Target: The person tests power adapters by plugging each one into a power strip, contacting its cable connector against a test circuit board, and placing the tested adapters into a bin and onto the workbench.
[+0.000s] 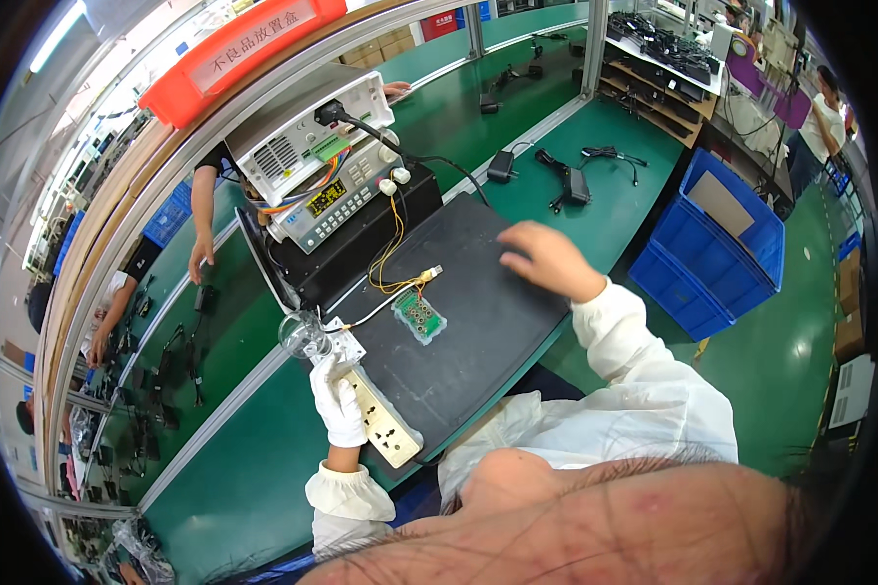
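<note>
My left hand point(339, 405), in a white glove, is closed at the upper end of a cream power strip point(390, 436). What its fingers hold, if anything, is hidden. Just beyond them a clear glass bulb point(302, 334) stands beside a white fitting point(346, 343). Bare and with fingers stretched out, my right hand point(553, 260) is over the right side of a black mat point(478, 336). On the mat lies a green circuit board point(419, 317) with round metal contacts. A pale connector point(429, 275) on yellow and white wires rests just above the board.
A bench meter point(337, 200) with a lit display stands behind the mat. To the right lie black power adapters point(576, 185) on the green bench. Blue crates point(688, 278) stand on the floor at right. An orange bin point(234, 58) sits overhead; a co-worker's arm point(203, 214) reaches in at left.
</note>
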Demonstrator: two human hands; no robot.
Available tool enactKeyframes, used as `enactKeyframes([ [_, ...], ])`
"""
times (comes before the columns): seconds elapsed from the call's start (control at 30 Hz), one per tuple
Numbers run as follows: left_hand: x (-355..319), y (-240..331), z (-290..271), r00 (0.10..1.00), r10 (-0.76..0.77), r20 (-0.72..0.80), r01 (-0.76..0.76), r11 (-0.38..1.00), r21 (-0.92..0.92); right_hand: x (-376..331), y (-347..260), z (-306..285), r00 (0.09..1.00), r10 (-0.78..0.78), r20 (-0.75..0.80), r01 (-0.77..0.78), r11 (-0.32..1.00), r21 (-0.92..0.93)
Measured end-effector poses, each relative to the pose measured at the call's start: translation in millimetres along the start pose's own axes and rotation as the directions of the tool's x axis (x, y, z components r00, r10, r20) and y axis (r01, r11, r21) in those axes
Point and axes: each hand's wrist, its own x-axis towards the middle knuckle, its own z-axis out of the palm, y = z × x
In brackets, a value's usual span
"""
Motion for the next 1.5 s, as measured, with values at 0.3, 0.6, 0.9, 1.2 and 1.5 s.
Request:
enactKeyframes([
  [0.3,6,-1,7,0.998,-0.044,-0.033,0.046,0.997,0.061,-17,-89,60,0.903,-0.385,0.189,0.309,0.889,0.337],
  [0.6,6,-14,5,0.998,-0.061,0.025,0.055,0.979,0.197,-26,-103,87,0.892,-0.411,0.187,0.385,0.909,0.157],
  [0.9,5,-14,6,0.994,-0.108,0.032,0.101,0.978,0.181,-26,-102,87,0.899,-0.395,0.188,0.364,0.914,0.182],
  [1.2,7,-13,4,0.997,-0.072,0.042,0.063,0.981,0.182,-28,-101,92,0.902,-0.394,0.176,0.360,0.912,0.196],
  [1.5,8,-4,5,0.982,-0.191,0.015,0.185,0.967,0.174,-30,-99,94,0.898,-0.393,0.198,0.355,0.913,0.198],
])
